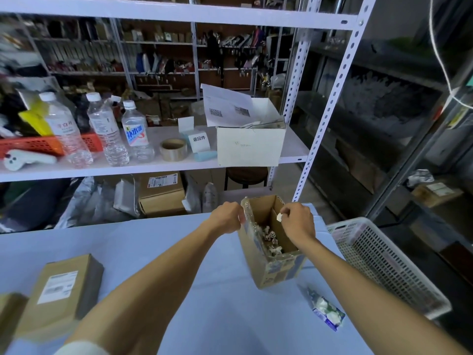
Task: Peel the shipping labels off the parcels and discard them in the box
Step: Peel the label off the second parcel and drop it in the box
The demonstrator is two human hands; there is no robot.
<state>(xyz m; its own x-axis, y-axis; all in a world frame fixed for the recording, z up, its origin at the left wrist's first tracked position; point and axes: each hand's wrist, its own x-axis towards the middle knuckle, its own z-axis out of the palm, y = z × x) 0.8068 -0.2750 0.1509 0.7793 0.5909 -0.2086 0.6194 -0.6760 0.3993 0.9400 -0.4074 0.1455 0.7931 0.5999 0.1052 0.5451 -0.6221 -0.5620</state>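
Observation:
An open brown cardboard box stands on the white table, with several crumpled label scraps inside. My left hand grips the box's left flap at the rim. Over the box opening, my right hand pinches a small white label scrap. At the near left lies a brown parcel with a white shipping label stuck on top. Another parcel's corner shows at the left edge.
A white plastic basket sits to the right of the box. A small blue-and-white packet lies on the table near my right forearm. Behind the table, a white metal shelf holds bottles, tape and a white box; parcels lie beneath it.

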